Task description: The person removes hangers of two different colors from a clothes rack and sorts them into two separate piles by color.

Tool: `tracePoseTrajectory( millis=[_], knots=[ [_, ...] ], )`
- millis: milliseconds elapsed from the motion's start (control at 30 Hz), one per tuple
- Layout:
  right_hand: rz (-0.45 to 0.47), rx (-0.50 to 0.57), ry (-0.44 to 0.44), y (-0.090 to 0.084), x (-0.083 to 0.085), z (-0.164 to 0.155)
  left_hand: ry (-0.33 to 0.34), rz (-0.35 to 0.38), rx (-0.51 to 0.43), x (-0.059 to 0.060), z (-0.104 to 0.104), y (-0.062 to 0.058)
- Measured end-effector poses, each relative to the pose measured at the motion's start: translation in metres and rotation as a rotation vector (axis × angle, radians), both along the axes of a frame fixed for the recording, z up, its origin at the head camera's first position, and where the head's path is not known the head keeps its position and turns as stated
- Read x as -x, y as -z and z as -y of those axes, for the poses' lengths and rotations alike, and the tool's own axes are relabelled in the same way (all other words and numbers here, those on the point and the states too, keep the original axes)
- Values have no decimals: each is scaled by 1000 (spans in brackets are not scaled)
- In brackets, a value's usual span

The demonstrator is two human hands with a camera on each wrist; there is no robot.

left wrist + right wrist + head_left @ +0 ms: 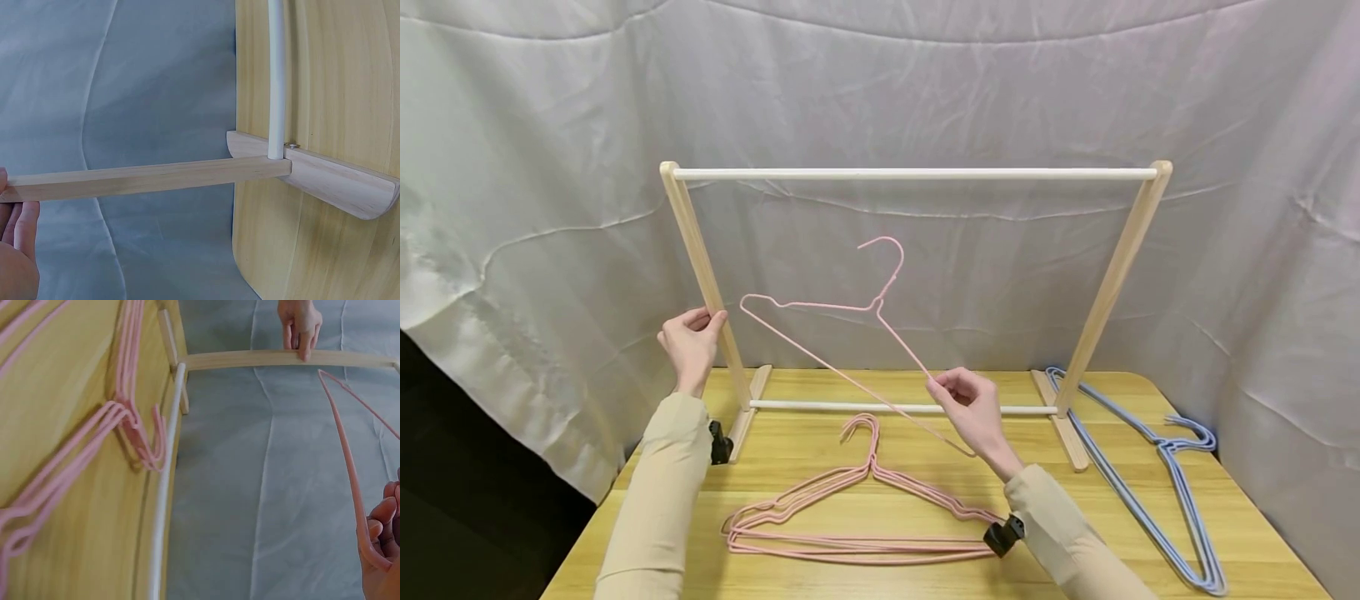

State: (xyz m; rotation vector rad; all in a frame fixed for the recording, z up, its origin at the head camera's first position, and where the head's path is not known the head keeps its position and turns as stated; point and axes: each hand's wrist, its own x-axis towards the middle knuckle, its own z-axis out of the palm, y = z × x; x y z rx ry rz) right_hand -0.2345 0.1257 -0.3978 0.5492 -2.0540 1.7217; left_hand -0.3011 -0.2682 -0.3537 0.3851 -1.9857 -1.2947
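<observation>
My left hand [691, 346] pinches the left wooden post [696, 242] of a clothes rack between thumb and fingers, partway up. The left wrist view shows only part of that hand at the edge, against the post [150, 178]. In my right hand [972, 408] a pink hanger [827, 305] is held by its right side. It is raised below the rack's white top bar [917, 174], tilted, with its hook up and apart from the bar. The right wrist view shows the hanger [347, 456] running out from the fingers.
Several pink hangers [873, 454] lie stacked on the wooden table [820, 575] in front of the rack. Blue hangers [1183, 492] lie at the right, beside the rack's right foot [1070, 442]. A white lower bar [805, 405] joins the posts. Grey curtain [880, 100] hangs behind.
</observation>
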Motion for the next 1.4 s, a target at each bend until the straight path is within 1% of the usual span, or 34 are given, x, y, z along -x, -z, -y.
tracePoseTrajectory(
  millis=[100, 233, 400, 567, 867, 1100, 1200, 1300, 1400],
  knots=[
    [-7, 4, -27, 8, -2, -5, -1, 1, 2, 0, 0, 0],
    [-25, -24, -53, 17, -6, -12, 2, 5, 1, -1, -1, 0],
    [-19, -43, -79, 26, -10, -19, 2, 2, 0, -1, -1, -1],
    [17, -86, -98, 33, -16, -25, 5, 0, -9, 0, 0, -1],
    [104, -148, -121, 46, -24, -29, 1, 38, -5, -2, 1, -1],
    [112, -195, -162, 59, -28, -27, 1, 28, -6, -2, 1, 0],
    [167, -211, -170, 64, -32, -26, 4, 24, -6, -2, 1, 0],
    [244, -222, -176, 69, -36, -24, 5, 27, -9, -2, 2, 0],
    [275, -246, -195, 73, -39, -24, 8, 25, -9, -2, 1, 0]
  ],
)
